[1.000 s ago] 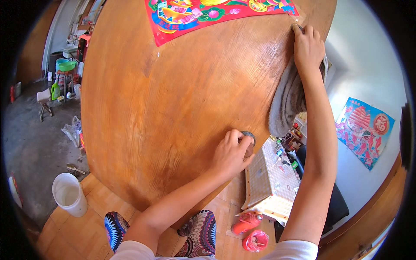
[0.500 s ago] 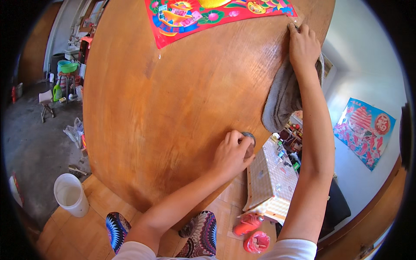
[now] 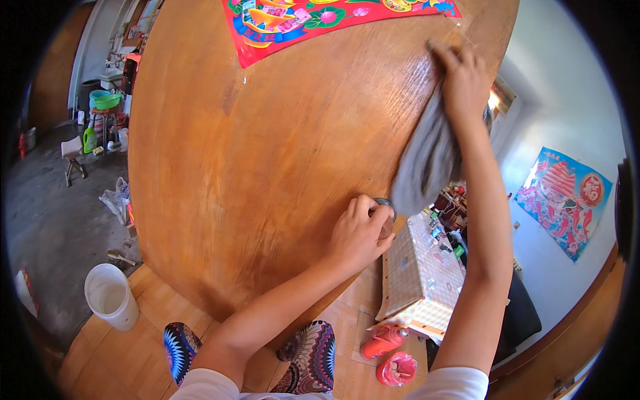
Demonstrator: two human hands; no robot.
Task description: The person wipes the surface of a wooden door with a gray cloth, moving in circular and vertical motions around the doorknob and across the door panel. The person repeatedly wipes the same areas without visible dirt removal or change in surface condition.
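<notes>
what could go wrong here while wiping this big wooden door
1. The right hand presses the grey cloth close under the red printed poster; a higher stroke might catch and tear its lower edge.
2. The left hand has its grip on the round metal knob, so the large brown wooden door may swing under pressure.

Bucket: you see a white bucket (image 3: 110, 303) on the wooden floor, lower left.
Small table: a checked-cloth table (image 3: 417, 280) stands lower right.
Wall poster: a colourful poster (image 3: 567, 200) hangs on the right.
</notes>
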